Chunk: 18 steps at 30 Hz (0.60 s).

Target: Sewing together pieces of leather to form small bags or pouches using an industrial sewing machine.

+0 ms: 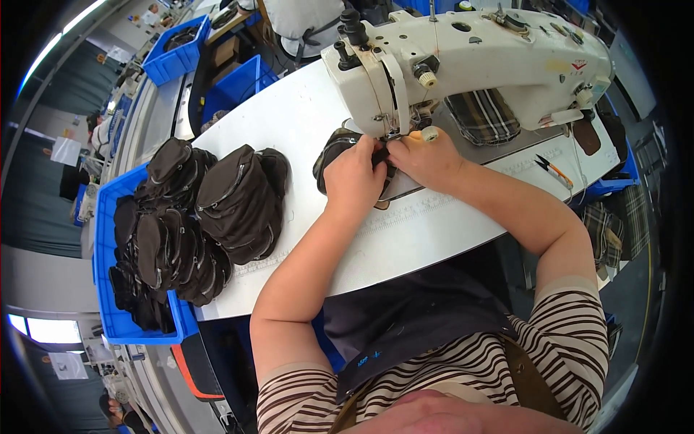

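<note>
A white sewing machine (pixel 477 54) stands on the white table (pixel 303 116). Under its needle lies a dark fabric pouch (pixel 332 148). My left hand (pixel 354 181) presses down on the pouch from the left. My right hand (pixel 426 159) holds the pouch's edge right below the needle. Both hands touch each other at the dark piece.
A stack of dark zippered pouches (pixel 242 202) sits on the table's left part. More of them fill a blue bin (pixel 119 329) at the left. A plaid cloth (pixel 483 117) lies behind the machine. Scissors (pixel 555 171) lie at the right. Blue bins (pixel 177 54) stand farther back.
</note>
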### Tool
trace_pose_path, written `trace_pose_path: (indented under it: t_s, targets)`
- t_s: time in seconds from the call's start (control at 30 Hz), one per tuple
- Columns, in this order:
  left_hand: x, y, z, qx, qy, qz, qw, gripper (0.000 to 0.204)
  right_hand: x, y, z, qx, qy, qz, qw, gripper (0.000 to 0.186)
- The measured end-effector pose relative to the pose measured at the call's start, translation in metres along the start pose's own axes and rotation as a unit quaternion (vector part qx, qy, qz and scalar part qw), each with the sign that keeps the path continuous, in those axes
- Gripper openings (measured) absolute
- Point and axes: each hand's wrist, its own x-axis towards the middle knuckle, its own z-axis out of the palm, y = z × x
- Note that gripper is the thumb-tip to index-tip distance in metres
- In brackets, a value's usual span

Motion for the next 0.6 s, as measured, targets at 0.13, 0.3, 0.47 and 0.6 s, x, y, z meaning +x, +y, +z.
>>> trace_pose_path:
  t_s: [0.13,0.3,0.47,0.6]
  targets:
    - [0.000,0.001,-0.001,0.018,-0.013,0.017,1.000,0.027,0.002,0.000,0.003,-0.037,-0.014,-0.033,0.999,0.011]
    - [0.002,-0.011,0.009,-0.014,-0.018,0.006,1.000,0.029,0.001,-0.005,0.014,0.022,-0.024,-0.024,0.999,0.010]
    - [0.002,-0.021,0.011,-0.031,-0.006,0.054,0.998,0.029,-0.002,-0.005,0.013,0.028,-0.028,-0.002,0.999,0.013]
    - [0.004,-0.013,0.008,-0.033,-0.037,0.042,0.998,0.030,-0.005,0.000,0.015,0.049,-0.020,-0.008,0.999,0.014]
